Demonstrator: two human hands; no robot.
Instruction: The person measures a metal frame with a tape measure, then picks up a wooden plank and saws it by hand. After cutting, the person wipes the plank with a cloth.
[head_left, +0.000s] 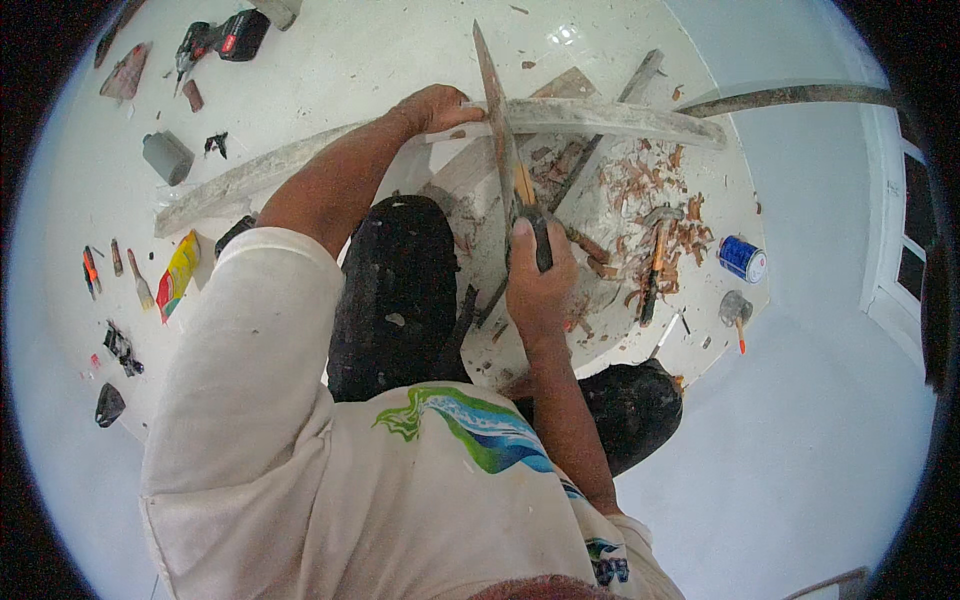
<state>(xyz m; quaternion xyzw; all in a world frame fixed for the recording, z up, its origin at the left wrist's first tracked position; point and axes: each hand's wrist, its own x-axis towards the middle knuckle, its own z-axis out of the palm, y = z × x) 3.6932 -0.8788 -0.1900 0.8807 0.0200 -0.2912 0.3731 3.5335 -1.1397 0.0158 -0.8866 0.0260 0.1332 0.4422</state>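
Observation:
My right hand point(540, 285) is closed round the dark handle of a handsaw point(493, 90), its blade pointing away from me. The blade lies across a long, pale wooden beam point(620, 118). Just left of the blade, my left hand point(435, 107) grips the beam, its thumb near the saw. Other wooden pieces lie crosswise beneath the beam, among them a narrow strip point(640, 75). Whether the teeth have cut into the wood cannot be made out.
Wood shavings point(640, 185) and a hammer point(656, 262) lie to the right, near a blue can point(742, 259). A cordless drill point(240, 36), a grey bottle point(167, 158), a yellow packet point(180, 272) and a paintbrush point(140, 280) are on the left. A wall point(800, 180) bounds the right side.

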